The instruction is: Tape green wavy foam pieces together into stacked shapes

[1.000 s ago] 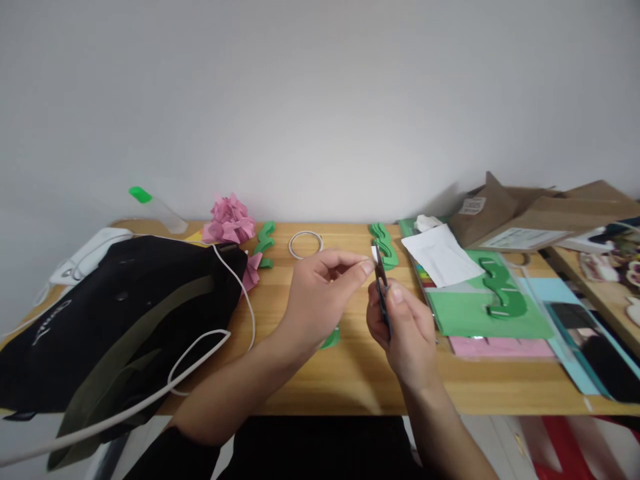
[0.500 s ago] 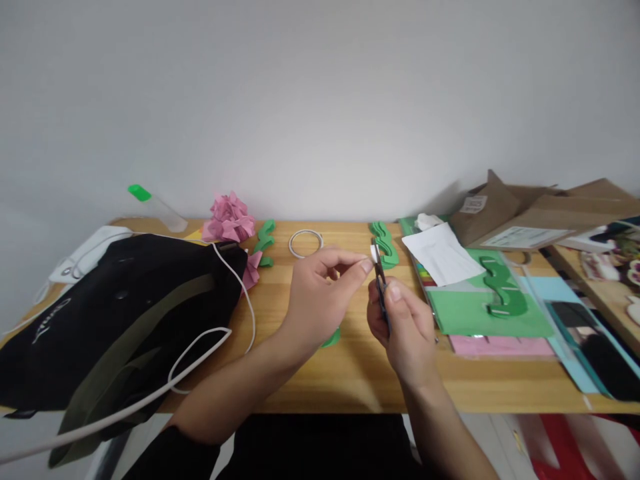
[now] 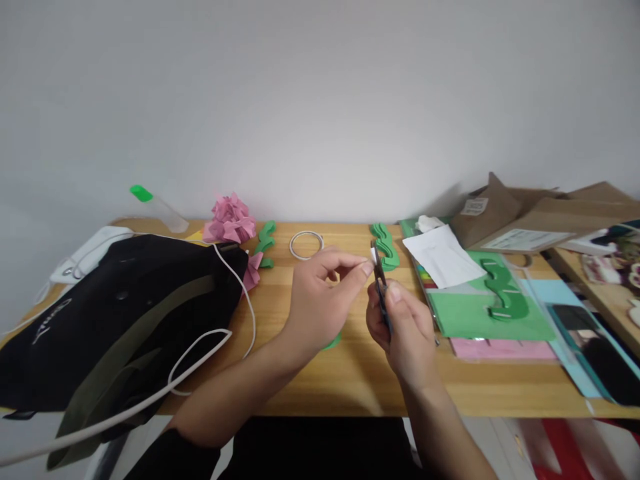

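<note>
My left hand [image 3: 323, 300] pinches a small white piece [image 3: 373, 253] between thumb and forefinger, above the wooden table [image 3: 350, 380]. My right hand [image 3: 405, 327] is closed round a pair of dark tweezers [image 3: 382, 290], whose tips meet the white piece. A green paper shape [image 3: 331, 342] lies on the table, mostly hidden under my left hand. Just beyond the hands are a stack of wavy green cut-outs [image 3: 385, 244] and a white ring [image 3: 306, 244].
A black bag [image 3: 115, 313] with a white cord [image 3: 200, 347] covers the table's left side. Pink paper flowers [image 3: 230, 221] and a green-capped bottle [image 3: 157, 208] stand at the back. Green and pink paper sheets [image 3: 485, 317], white paper [image 3: 443, 257] and brown envelopes [image 3: 530, 213] lie to the right.
</note>
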Demonstrator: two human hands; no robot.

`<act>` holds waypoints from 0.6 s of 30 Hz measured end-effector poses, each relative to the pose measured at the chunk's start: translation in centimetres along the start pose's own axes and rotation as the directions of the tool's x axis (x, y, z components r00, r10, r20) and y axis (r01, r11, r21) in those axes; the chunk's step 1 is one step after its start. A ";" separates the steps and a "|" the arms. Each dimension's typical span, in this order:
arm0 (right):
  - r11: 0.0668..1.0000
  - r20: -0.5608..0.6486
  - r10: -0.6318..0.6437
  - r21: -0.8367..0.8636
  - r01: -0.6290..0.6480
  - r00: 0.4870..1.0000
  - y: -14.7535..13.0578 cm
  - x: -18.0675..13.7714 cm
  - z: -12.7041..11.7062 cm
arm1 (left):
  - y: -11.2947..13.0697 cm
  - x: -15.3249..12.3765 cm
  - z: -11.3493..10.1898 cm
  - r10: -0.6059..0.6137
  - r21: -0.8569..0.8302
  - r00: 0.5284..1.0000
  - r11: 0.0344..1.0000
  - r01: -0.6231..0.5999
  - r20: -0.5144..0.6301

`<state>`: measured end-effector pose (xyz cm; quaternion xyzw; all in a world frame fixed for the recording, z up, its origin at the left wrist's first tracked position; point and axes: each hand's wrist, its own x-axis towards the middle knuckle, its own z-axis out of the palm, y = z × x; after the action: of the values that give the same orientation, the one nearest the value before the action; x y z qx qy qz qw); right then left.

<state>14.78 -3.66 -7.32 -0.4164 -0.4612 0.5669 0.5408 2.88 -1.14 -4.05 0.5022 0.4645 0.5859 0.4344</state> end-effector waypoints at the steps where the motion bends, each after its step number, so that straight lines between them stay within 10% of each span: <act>1: 1.000 0.004 0.000 0.000 0.000 1.000 0.0 0.0 0.0 | 0.0 0.0 0.0 0.000 0.000 1.000 1.000 0.000 0.000; 18: 1.000 0.010 -0.017 0.012 0.017 1.000 -0.1 -0.1 0.1 | 0.4 -0.1 -0.1 0.005 -0.005 1.000 1.000 -0.005 0.014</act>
<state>14.73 -3.79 -7.24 -0.4065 -0.4641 0.5672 0.5455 2.76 -1.29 -3.71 0.5062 0.4588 0.5847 0.4375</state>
